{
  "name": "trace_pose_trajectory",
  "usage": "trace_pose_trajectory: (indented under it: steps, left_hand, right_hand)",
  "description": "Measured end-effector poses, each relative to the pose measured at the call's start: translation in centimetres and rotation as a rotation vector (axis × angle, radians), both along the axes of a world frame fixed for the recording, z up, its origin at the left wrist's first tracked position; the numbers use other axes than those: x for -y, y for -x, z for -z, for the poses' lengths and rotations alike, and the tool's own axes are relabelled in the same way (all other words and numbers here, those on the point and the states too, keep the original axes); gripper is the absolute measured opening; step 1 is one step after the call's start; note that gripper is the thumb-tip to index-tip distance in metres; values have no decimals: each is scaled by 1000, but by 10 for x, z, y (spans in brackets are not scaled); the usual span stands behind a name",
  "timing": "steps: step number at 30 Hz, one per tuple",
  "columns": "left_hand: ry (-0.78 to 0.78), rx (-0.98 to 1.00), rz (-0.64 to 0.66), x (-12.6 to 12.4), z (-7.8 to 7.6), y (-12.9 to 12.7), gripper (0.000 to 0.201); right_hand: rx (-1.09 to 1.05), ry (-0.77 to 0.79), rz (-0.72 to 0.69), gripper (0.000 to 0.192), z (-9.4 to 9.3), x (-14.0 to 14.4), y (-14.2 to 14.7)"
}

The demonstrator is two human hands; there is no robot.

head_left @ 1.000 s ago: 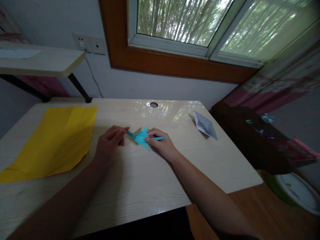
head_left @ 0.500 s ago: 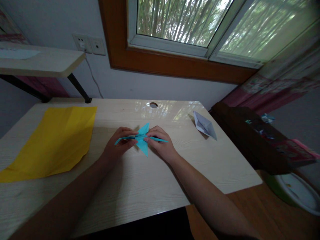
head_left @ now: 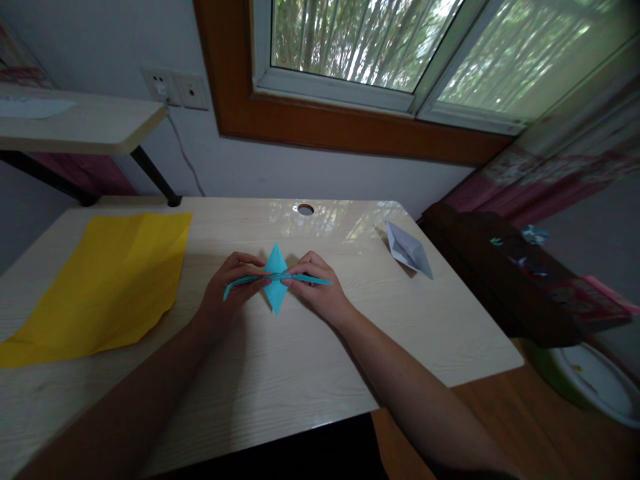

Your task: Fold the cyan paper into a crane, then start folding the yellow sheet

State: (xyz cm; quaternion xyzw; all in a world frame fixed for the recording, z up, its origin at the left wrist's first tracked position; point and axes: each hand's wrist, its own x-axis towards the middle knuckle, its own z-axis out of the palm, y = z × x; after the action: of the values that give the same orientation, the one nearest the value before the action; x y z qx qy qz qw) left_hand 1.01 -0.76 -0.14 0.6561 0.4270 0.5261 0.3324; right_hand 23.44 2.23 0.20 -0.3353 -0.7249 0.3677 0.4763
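Between my two hands is a folded origami paper crane (head_left: 276,295) in light blue, held just above the table. Its two wings point toward and away from me, with the middle spread into a diamond. My left hand (head_left: 231,280) pinches the strip on the left, whose tip is bent down. The strip on the right is pinched between the thumb and fingers of my right hand (head_left: 319,280). Part of each strip is hidden by fingers.
A yellow paper sheet (head_left: 115,280) lies on the table (head_left: 300,373) at left. A folded white paper boat (head_left: 407,250) stands at right. A raised shelf (head_left: 85,130) is at the back left. A round hole (head_left: 305,209) pierces the far edge.
My hands have drawn the two strips slightly apart. The crane's middle has opened from uneven points into a flatter, more even diamond and shifted a little left.
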Motion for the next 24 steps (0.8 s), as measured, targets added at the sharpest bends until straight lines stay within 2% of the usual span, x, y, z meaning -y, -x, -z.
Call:
trace_pose_trajectory:
  steps: [6,13,24]
  left_hand:
    - [-70,-54,3,-5,5,1,8]
    - [-21,36,-16,-5,4,-1,6]
    - [19,20,-34,-9,5,5,7]
  right_hand:
    - [-41,84,16,19,0,-1,-1]
    - [-120,186,-4,17,3,-3,-2]
    - [-284,292,55,11,8,-7,-6]
